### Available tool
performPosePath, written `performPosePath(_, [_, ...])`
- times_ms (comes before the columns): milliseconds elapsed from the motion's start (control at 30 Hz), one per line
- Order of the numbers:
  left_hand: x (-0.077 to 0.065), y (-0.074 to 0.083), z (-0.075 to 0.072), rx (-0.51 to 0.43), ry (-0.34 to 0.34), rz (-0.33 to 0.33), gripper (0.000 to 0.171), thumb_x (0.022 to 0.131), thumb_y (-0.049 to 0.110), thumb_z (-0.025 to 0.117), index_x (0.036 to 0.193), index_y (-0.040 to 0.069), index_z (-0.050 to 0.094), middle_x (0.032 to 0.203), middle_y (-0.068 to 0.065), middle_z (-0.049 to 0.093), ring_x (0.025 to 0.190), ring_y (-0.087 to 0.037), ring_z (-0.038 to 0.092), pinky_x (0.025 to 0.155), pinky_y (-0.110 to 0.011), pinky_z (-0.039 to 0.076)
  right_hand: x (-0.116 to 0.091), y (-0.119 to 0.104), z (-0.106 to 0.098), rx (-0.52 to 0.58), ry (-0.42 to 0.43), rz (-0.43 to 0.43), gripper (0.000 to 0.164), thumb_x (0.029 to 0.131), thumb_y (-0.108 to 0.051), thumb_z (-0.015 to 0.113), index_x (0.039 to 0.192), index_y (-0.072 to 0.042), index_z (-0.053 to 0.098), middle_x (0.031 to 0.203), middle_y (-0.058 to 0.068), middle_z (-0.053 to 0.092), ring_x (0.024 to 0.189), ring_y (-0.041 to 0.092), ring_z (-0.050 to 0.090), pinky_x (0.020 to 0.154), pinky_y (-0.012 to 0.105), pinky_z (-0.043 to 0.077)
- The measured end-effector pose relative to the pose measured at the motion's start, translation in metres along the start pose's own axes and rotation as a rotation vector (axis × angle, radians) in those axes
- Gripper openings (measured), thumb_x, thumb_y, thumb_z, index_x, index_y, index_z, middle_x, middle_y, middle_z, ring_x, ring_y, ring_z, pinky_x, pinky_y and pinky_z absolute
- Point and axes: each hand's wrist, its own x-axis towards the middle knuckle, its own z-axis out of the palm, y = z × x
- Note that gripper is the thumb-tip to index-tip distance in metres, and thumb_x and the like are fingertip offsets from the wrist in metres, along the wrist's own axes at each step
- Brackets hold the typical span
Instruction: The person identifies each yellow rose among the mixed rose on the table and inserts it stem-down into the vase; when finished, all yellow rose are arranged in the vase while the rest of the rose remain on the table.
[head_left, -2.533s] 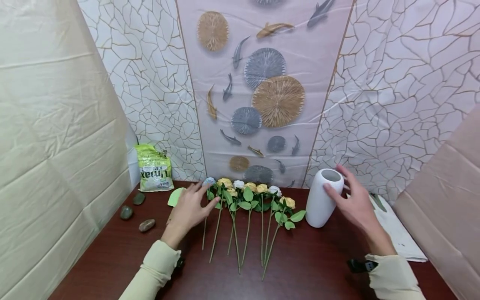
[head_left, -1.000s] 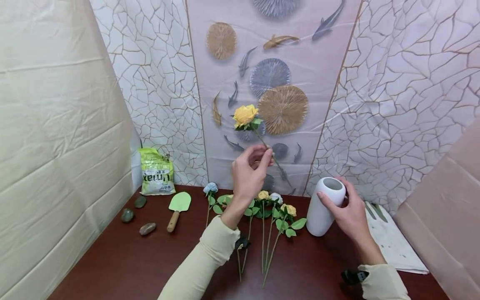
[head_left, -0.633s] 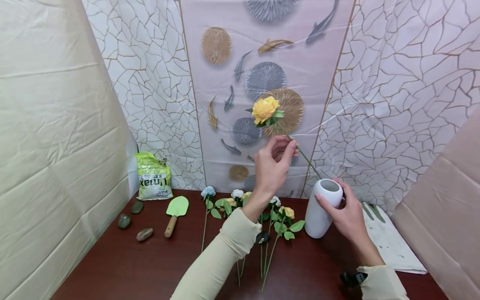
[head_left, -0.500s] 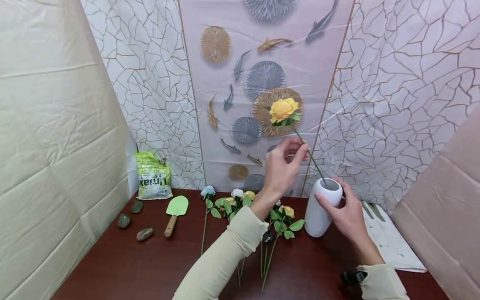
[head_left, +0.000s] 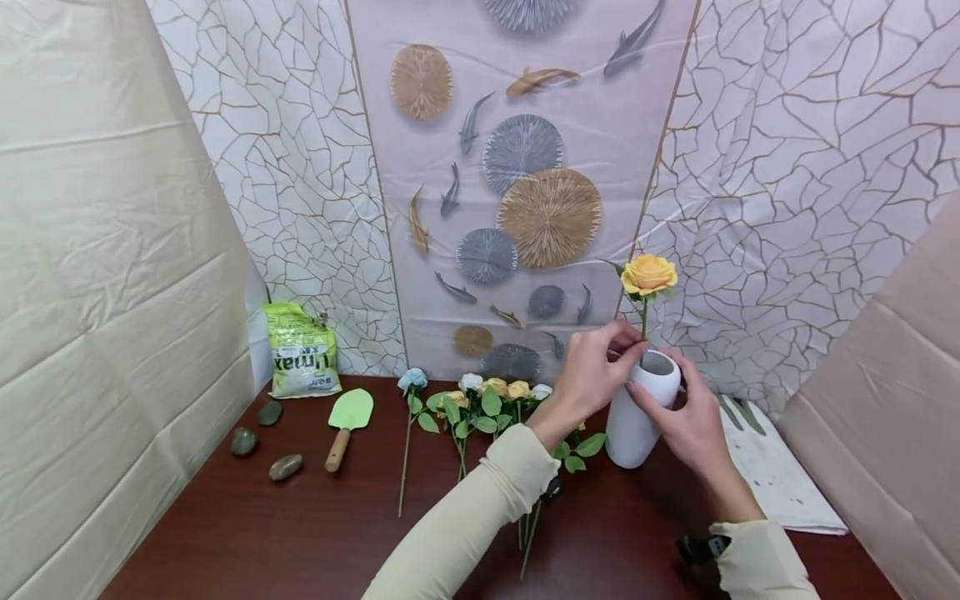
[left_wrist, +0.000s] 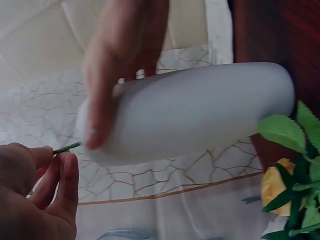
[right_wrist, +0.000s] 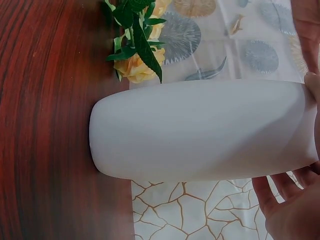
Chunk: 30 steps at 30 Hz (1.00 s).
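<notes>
In the head view a yellow rose (head_left: pixel 648 275) stands upright above the mouth of a white vase (head_left: pixel 628 433). My left hand (head_left: pixel 596 371) pinches its stem just over the rim. The left wrist view shows the green stem (left_wrist: pixel 66 148) between thumb and fingers, running toward the vase mouth. My right hand (head_left: pixel 693 421) grips the vase near its top, thumb in front and fingers behind. In the right wrist view the vase (right_wrist: pixel 200 130) rests with its base on the table. How deep the stem reaches inside is hidden.
More artificial roses lie left of the vase, among them a blue rose (head_left: pixel 412 381). Further left are a green trowel (head_left: pixel 351 412), several stones (head_left: pixel 286 467) and a green bag (head_left: pixel 302 350). A white cloth (head_left: pixel 787 479) lies at the right on the brown table (head_left: pixel 300 533).
My left hand picked up the yellow rose, carried it right to the vase and lowered its stem into the mouth. My right hand closed round the vase top and stays there.
</notes>
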Motion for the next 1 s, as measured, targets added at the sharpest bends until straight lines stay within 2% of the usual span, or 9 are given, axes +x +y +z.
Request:
performPosePath(133, [-0.004,-0.006,0.006,0.041,-0.048,-0.023,0.009,0.096,0.025,0.069,0.100,0.019,0.075,0.091,0.010,0.076,0.077,0.011,0.064,0.070,-0.002,0.048,0.001,0.002,0.000,-0.005,-0.017,-0.007,0.075,0.085,-0.040,0.080,0.149,-0.022,0.046,0.126,0.009,0.062,0.090,0.000,0.055,0.068,0.013,0.048])
performPosePath(267, [-0.006,-0.006,0.008,0.108,-0.062,-0.017,0.011,0.094,0.027,0.072,0.102,0.023,0.079,0.096,0.013,0.077,0.079,0.010,0.066,0.069,-0.002,0.048,0.001,0.004,0.000,-0.008,-0.026,-0.013,0.075,0.086,-0.040,0.079,0.150,-0.024,0.044,0.127,0.010,0.062,0.090,-0.001,0.055,0.069,0.012,0.048])
performPosePath(400, [-0.006,-0.001,0.009,0.229,-0.079,0.000,0.014,0.094,0.035,0.072,0.103,0.030,0.080,0.103,0.016,0.075,0.087,0.006,0.068,0.074,-0.005,0.050,0.000,0.005,-0.001,0.004,-0.024,-0.007,0.074,0.086,-0.037,0.080,0.149,-0.024,0.044,0.127,0.009,0.061,0.086,-0.002,0.056,0.067,0.012,0.047])
performPosePath(500, [-0.007,0.002,0.011,0.322,-0.091,0.013,0.014,0.093,0.040,0.071,0.101,0.034,0.081,0.100,0.017,0.074,0.088,0.002,0.067,0.074,-0.010,0.050,-0.001,0.006,-0.002,0.000,-0.019,-0.011,0.071,0.086,-0.035,0.081,0.147,-0.024,0.046,0.124,0.010,0.062,0.082,-0.001,0.055,0.065,0.012,0.046])
performPosePath(567, [-0.008,0.004,0.012,0.348,-0.094,0.019,0.013,0.093,0.042,0.071,0.100,0.035,0.081,0.096,0.018,0.073,0.085,0.000,0.064,0.072,-0.012,0.050,-0.001,0.006,-0.003,-0.006,-0.013,-0.022,0.069,0.085,-0.034,0.081,0.145,-0.023,0.048,0.122,0.011,0.064,0.081,0.001,0.055,0.064,0.013,0.046])
performPosePath(667, [-0.010,0.004,0.010,0.320,-0.091,0.030,0.013,0.093,0.039,0.072,0.100,0.033,0.081,0.097,0.017,0.073,0.087,-0.001,0.063,0.074,-0.012,0.049,-0.001,0.006,-0.003,-0.011,-0.012,-0.015,0.065,0.085,-0.036,0.081,0.141,-0.022,0.050,0.118,0.011,0.065,0.083,0.001,0.055,0.064,0.013,0.045])
performPosePath(767, [-0.014,0.000,0.002,0.220,-0.084,0.032,0.014,0.094,0.032,0.072,0.104,0.028,0.081,0.103,0.013,0.075,0.091,0.000,0.066,0.078,-0.007,0.049,-0.001,0.006,-0.002,-0.011,-0.018,0.010,0.065,0.086,-0.040,0.080,0.141,-0.022,0.049,0.118,0.012,0.065,0.083,0.004,0.057,0.064,0.015,0.048])
performPosePath(867, [-0.020,-0.004,-0.012,0.141,-0.069,0.015,0.015,0.094,0.027,0.072,0.106,0.023,0.080,0.104,0.010,0.075,0.088,0.002,0.069,0.076,-0.003,0.049,-0.001,0.004,0.000,-0.019,-0.024,0.041,0.068,0.086,-0.045,0.078,0.142,-0.018,0.049,0.120,0.012,0.065,0.091,0.010,0.059,0.066,0.015,0.049])
performPosePath(1000, [-0.036,-0.016,-0.038,0.103,-0.037,-0.002,0.014,0.094,0.024,0.072,0.105,0.021,0.080,0.102,0.007,0.077,0.084,0.001,0.071,0.075,-0.006,0.053,-0.002,0.001,0.001,-0.027,-0.024,0.066,0.067,0.086,-0.049,0.077,0.136,-0.011,0.053,0.119,0.013,0.065,0.097,0.018,0.059,0.066,0.016,0.048])
